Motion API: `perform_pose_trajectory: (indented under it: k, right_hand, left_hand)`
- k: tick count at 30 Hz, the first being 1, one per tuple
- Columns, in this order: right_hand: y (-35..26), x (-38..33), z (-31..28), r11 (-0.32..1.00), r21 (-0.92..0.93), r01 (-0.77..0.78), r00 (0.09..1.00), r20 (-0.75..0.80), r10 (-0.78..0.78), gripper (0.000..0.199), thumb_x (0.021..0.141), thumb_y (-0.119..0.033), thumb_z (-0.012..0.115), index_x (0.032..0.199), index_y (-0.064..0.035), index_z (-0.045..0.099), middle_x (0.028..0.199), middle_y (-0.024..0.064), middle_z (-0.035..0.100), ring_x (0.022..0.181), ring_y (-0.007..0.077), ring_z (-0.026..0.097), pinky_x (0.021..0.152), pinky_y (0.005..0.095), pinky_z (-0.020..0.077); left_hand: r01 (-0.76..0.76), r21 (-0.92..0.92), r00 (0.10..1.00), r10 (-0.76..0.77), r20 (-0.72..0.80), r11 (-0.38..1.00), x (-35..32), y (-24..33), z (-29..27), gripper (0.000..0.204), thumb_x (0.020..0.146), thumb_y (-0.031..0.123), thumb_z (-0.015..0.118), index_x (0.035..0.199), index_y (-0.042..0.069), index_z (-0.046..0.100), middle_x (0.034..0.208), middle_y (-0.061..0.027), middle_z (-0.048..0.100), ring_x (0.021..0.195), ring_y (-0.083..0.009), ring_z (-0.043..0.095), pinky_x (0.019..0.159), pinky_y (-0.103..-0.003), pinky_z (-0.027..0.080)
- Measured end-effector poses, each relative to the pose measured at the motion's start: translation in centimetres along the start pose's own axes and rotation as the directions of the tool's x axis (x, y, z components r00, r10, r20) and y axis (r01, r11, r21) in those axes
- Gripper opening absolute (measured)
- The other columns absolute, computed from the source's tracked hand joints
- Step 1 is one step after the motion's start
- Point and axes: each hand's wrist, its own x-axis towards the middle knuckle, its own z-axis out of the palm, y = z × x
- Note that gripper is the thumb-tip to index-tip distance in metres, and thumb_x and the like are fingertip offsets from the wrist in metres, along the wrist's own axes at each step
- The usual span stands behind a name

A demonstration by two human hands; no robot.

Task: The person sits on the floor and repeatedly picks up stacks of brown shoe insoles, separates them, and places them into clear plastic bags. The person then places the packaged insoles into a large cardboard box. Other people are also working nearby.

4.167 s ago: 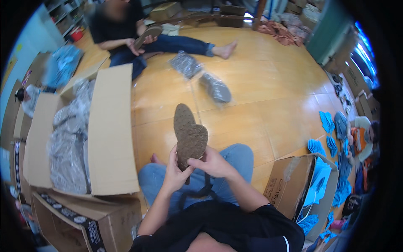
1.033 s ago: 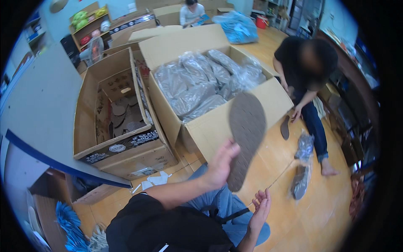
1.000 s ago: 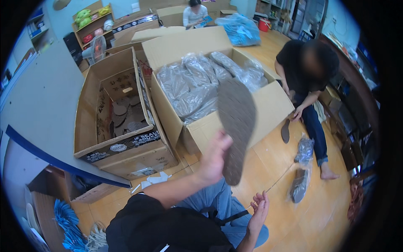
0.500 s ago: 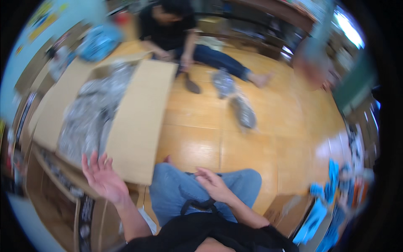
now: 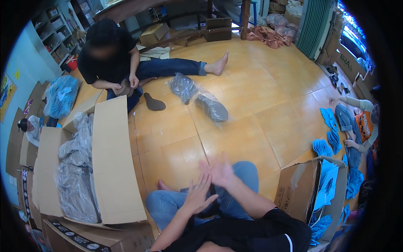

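Note:
My left hand is above my lap with its fingers stretched out, holding nothing. Close beside it, palm up, my right hand is a little blurred; its fingers are spread and it is bare too. The two hands meet or nearly meet; I cannot tell which. Beyond my knees, two clear-plastic-wrapped bundles of dark grey soles lie on the tiled floor, a nearer bundle and a farther bundle. To my left stands an open carton filled with plastic-wrapped grey packs.
A co-worker sits at far left, holding brown soles; a loose sole lies nearby. At right, a carton holds blue pieces. Another person sits beyond blue stacks. A third person is at far left.
My left hand has moved right, from beside the open carton to my lap. My right hand has turned palm up. The view has swung to the right.

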Motion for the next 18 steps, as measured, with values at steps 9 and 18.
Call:
perform_pose_trajectory:
  k: [9,18]
  right_hand:
    - [-13.4,9.8,2.2,0.123,-0.972,0.202,0.769,0.079,-0.634,0.062,0.095,-0.042,0.054,0.139,-0.0027,0.038,0.129,0.0207,0.049,0.123,0.0304,0.048,0.099,0.0431,0.0426]
    - [-18.8,24.8,2.2,-0.803,-0.524,-0.285,0.633,0.525,-0.568,0.07,0.086,-0.038,0.062,0.143,-0.005,0.037,0.148,0.0182,0.033,0.139,0.037,0.029,0.111,0.0573,0.0235]
  left_hand:
    - [0.68,-0.194,0.587,-0.684,-0.434,0.707,-6.7,-9.5,-6.2,0.042,0.087,0.021,0.065,0.12,-0.003,0.057,0.117,-0.0236,0.059,0.112,-0.039,0.055,0.097,-0.043,0.043]
    - [0.672,-0.44,0.348,-0.778,-0.523,0.596,-6.3,-10.7,-5.1,0.034,0.088,0.018,0.061,0.113,-0.004,0.059,0.11,-0.023,0.061,0.105,-0.0392,0.057,0.092,-0.042,0.046]
